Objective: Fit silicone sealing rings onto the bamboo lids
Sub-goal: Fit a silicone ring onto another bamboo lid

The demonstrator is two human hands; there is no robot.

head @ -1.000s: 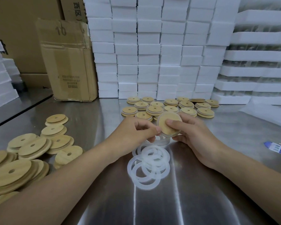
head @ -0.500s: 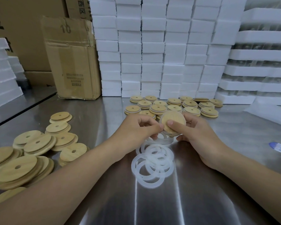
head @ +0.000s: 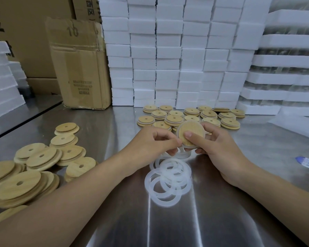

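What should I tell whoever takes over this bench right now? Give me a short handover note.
The right hand grips the held lid, thumb on its face. The left hand pinches that lid's left edge, where a translucent ring shows round the rim; I cannot tell if it is fully seated.
The loose rings lie piled on the steel table just below the hands.
The bare lids are heaped at the left.
Done: the stacked lids behind the hands look ringed.
Left: finish this lid, set it with the stacked lids, then work through the bare lids.
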